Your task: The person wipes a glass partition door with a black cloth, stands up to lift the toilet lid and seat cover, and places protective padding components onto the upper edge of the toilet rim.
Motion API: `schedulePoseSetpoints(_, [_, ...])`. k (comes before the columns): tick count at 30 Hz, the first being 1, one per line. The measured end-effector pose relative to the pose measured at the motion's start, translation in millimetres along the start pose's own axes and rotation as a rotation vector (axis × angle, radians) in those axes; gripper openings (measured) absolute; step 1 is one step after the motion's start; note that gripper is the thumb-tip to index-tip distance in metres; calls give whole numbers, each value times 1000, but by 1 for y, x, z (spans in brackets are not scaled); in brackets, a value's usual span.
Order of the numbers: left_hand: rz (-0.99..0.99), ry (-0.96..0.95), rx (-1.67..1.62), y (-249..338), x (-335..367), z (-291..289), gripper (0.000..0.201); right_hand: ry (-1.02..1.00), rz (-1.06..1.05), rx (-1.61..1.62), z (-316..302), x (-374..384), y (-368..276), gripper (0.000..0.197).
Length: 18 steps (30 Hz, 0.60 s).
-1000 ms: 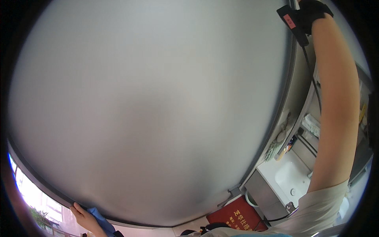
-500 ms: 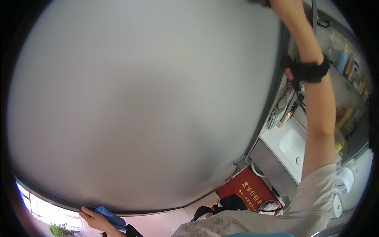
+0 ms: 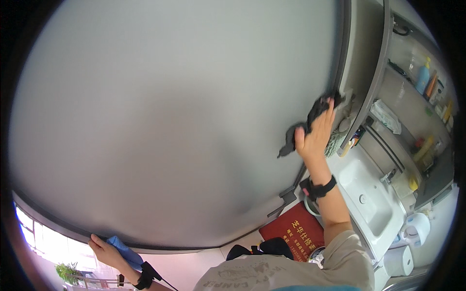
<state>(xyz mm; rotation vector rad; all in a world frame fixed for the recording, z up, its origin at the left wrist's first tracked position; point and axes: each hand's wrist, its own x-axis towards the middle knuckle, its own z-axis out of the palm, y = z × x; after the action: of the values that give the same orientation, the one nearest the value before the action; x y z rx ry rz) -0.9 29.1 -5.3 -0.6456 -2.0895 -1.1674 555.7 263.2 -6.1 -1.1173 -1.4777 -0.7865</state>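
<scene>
A large frosted glass door panel (image 3: 170, 121) with a dark frame fills most of the view. My right hand (image 3: 316, 133) presses a crumpled black cloth (image 3: 291, 138) against the glass by the right frame edge, fingers stretched and thumb apart. Some of the cloth hangs out past the thumb. At the lower left, my left hand (image 3: 107, 253) is closed at the panel's bottom frame, with a folded blue cloth (image 3: 127, 252) held between palm and frame. Its fingertips are partly hidden.
To the right are a white washbasin (image 3: 364, 194), a mirror cabinet holding bottles (image 3: 423, 77), and a white dispenser (image 3: 416, 228). A red mat (image 3: 293, 228) lies on the floor below. A green plant (image 3: 68, 272) stands by the bright window.
My right hand has come down along the right frame from the top of the view, with the black cloth. My left hand stays at the bottom frame with the blue cloth.
</scene>
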Motion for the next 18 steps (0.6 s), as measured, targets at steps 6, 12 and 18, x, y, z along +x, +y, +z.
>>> schedulePoseSetpoints(6, [-9, -53, -1, -3, 2, -7, 47, -183, 160, 84, 9, -136, -11, 54])
schedulePoseSetpoints(12, [-9, -76, 8, -3, 3, -6, 46, -394, 301, 48, 1, -187, -30, 44])
schedulePoseSetpoints(18, [71, -177, -68, -11, 11, -20, 44, -330, 1138, 792, -24, -220, -7, 50])
